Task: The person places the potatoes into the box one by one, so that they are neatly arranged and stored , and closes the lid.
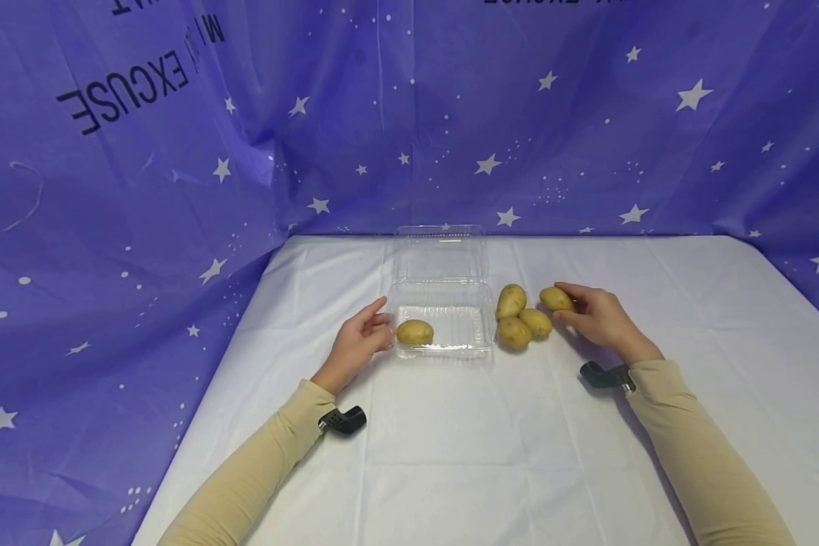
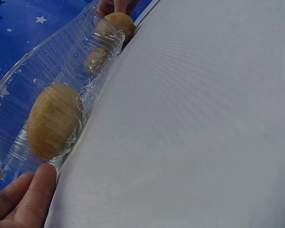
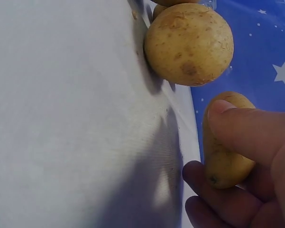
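A clear plastic clamshell box lies with its lid raised at the back, and one potato sits at its left end. My left hand is at the box's left side, fingertips against or very close to the wall; the left wrist view shows fingers beside the box's end. To the right of the box, my right hand pinches a potato between thumb and fingers. Several loose potatoes are clustered between the box and that hand.
A white cloth covers the table. Behind and to the left hangs a purple-blue sheet with white stars. A dark wrist camera is on the left sleeve, another camera on the right.
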The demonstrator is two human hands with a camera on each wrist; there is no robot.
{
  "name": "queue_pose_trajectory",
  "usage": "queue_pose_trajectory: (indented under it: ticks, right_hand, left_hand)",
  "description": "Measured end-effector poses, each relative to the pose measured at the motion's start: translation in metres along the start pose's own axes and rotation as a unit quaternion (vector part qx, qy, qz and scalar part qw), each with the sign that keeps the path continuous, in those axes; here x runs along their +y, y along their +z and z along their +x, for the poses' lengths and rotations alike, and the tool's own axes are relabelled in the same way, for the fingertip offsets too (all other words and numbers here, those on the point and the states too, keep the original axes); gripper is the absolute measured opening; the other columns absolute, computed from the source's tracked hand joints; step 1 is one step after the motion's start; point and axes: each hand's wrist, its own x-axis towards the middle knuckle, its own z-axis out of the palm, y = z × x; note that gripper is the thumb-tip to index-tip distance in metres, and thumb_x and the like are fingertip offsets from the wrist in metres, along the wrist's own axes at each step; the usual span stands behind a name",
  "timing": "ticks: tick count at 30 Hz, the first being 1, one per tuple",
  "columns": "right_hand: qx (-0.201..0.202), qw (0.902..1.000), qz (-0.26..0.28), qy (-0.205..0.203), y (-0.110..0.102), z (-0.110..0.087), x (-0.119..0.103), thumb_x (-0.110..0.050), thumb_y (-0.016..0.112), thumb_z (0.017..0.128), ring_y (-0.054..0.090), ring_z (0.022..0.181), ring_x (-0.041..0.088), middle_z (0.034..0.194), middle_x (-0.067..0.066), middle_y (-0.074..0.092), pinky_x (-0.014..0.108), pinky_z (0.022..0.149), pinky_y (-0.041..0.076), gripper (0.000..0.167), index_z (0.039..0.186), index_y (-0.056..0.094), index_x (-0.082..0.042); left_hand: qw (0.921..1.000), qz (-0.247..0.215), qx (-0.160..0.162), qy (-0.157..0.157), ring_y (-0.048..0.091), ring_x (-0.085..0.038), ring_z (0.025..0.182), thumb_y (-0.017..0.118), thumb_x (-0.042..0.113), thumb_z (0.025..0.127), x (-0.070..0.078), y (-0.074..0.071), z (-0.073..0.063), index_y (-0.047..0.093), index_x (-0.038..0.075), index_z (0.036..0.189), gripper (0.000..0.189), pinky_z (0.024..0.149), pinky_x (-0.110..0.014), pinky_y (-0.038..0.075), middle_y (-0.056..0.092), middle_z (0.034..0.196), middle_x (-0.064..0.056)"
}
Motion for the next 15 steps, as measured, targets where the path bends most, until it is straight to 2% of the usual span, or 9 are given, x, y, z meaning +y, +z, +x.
queue_pose_trajectory:
  ticks: [5,15]
  right_hand:
    - [0.003,1.0,-0.004,-0.003,-0.0018,-0.0008,-0.0024,-0.012,0.074,0.093,0.063,0.095,0.027,0.122,0.029,0.069,0.012,0.073,0.048,0.058,0.144,0.052,0.006]
    - [0.012,0.9996,0.018,-0.015,-0.0061,-0.0018,-0.0086,-0.009,0.073,0.092,0.068,0.103,0.036,0.126,0.033,0.066,0.002,0.075,0.045,0.057,0.143,0.052,0.008]
  left_hand:
    - [1.0,0.001,-0.002,0.003,0.065,-0.015,0.106,0.061,0.003,0.096,-0.0018,-0.0005,0.0015,0.034,0.003,0.158,0.068,0.081,-0.018,0.061,0.054,0.143,-0.03]
    - [1.0,0.0,-0.003,0.002,0.064,-0.015,0.106,0.061,0.002,0.095,-0.0002,0.0001,0.0001,0.035,0.005,0.158,0.068,0.082,-0.019,0.061,0.055,0.143,-0.029]
